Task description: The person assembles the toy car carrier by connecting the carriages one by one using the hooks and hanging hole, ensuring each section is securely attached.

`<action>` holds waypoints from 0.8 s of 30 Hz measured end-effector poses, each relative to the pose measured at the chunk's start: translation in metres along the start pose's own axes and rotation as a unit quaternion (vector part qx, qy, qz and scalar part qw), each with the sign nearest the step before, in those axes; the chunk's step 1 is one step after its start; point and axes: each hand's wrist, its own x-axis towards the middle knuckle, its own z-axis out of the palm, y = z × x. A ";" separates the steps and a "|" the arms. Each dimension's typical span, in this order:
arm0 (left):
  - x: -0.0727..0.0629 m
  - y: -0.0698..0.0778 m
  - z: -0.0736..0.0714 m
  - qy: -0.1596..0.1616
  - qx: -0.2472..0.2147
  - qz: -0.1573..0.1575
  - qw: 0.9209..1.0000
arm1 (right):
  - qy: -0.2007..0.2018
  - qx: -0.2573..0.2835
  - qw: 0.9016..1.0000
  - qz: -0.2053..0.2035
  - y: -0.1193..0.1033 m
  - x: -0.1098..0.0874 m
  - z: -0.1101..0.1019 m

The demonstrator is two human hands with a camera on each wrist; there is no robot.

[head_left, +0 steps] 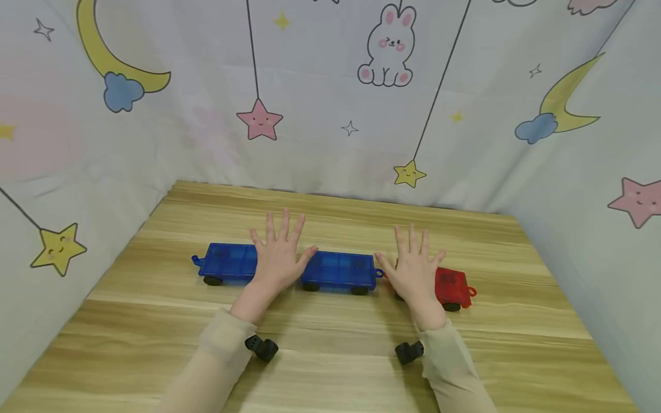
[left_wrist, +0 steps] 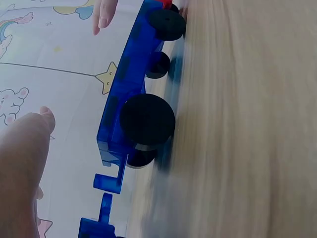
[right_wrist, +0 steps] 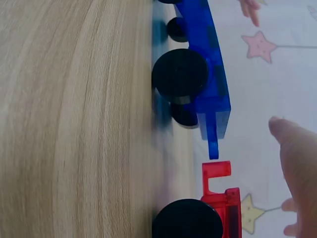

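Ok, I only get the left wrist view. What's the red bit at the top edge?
Observer: A red car, rightmost of three cars in the head view.
Operator: And the blue piece cut off at the bottom?
Observer: The left blue car. It has a hook on its outer end.
Operator: Right hand?
Observer: Right hand has its fingers spread, hiding part of the red car from the head camera.

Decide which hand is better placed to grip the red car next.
Probably the right hand: it is spread above the red car, while the left hand is above the blue cars.
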 end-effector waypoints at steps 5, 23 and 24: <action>0.001 0.006 0.001 -0.005 -0.005 0.004 1.000 | -0.003 -0.002 1.000 0.003 0.005 -0.001 -0.003; 0.003 0.022 0.004 -0.018 -0.027 0.010 0.999 | 0.014 -0.005 1.000 0.011 0.022 -0.005 -0.002; 0.003 0.023 0.005 -0.018 -0.031 0.011 0.999 | 0.012 -0.006 1.000 0.012 0.023 -0.005 -0.002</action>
